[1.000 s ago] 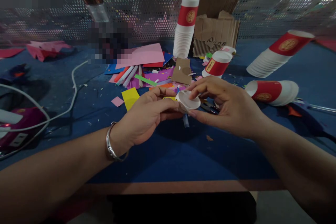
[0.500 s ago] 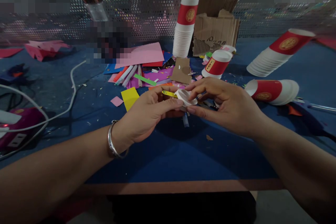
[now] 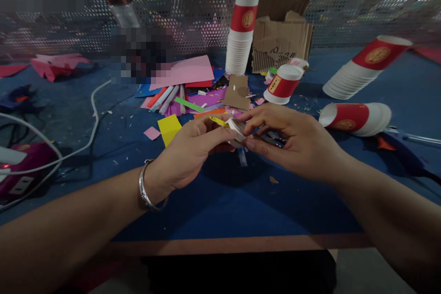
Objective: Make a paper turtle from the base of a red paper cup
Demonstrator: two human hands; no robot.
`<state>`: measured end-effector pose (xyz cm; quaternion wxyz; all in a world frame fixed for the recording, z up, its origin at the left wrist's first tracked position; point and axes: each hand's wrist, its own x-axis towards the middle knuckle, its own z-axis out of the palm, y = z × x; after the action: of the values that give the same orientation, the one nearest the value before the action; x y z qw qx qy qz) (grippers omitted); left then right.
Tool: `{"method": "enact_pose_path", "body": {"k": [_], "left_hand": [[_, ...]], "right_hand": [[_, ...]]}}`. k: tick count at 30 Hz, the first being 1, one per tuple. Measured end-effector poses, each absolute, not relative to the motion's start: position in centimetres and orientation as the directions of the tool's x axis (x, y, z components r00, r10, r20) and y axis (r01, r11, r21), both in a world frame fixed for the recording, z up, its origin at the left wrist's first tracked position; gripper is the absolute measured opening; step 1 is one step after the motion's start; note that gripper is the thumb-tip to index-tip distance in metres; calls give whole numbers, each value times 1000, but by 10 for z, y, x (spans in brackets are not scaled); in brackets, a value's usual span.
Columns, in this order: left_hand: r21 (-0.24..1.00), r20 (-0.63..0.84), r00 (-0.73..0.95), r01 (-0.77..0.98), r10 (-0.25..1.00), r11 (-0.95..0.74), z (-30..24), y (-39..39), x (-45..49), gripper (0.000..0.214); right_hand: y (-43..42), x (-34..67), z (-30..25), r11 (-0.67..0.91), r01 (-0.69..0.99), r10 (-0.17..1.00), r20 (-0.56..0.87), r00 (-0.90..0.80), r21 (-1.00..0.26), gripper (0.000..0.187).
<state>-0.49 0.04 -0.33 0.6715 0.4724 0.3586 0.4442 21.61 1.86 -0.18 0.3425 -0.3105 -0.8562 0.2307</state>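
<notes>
Between my two hands is a small white cup-shaped paper piece [image 3: 235,127], tilted, with a yellow strip [image 3: 218,121] bearing a dark mark sticking out on its left. My left hand [image 3: 189,149] pinches its left side between thumb and fingers. On the opposite side, the thumb and fingertips of my right hand [image 3: 296,140] close on its edge. My fingers hide part of the piece. Just below it, a narrow bluish clear piece [image 3: 243,157] shows; I cannot tell whether it touches my hands.
Behind my hands lie coloured paper [image 3: 193,71], markers [image 3: 165,98] and cardboard [image 3: 237,92]. Stacked paper cups [image 3: 239,46] stand before a cardboard box [image 3: 282,46]; more cups [image 3: 358,119] lie right, near a glue gun [image 3: 401,151]. A white cable [image 3: 94,105] and purple power strip [image 3: 27,165] are left.
The white paper piece has turned in my fingers, so its round opening faces me less and its side shows more. The yellow strip has tilted with it. Both hands stay in nearly the same place.
</notes>
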Motion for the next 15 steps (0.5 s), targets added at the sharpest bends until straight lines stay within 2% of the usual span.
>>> {"method": "enact_pose_path", "body": {"k": [10, 15], "left_hand": [[924, -176, 260, -289, 949, 251, -4, -4, -2, 36], [929, -169, 233, -286, 958, 233, -8, -4, -2, 33]], "right_hand": [[19, 214, -1, 750, 364, 642, 476, -601, -553, 3], [17, 213, 0, 738, 387, 658, 464, -593, -552, 6]]}}
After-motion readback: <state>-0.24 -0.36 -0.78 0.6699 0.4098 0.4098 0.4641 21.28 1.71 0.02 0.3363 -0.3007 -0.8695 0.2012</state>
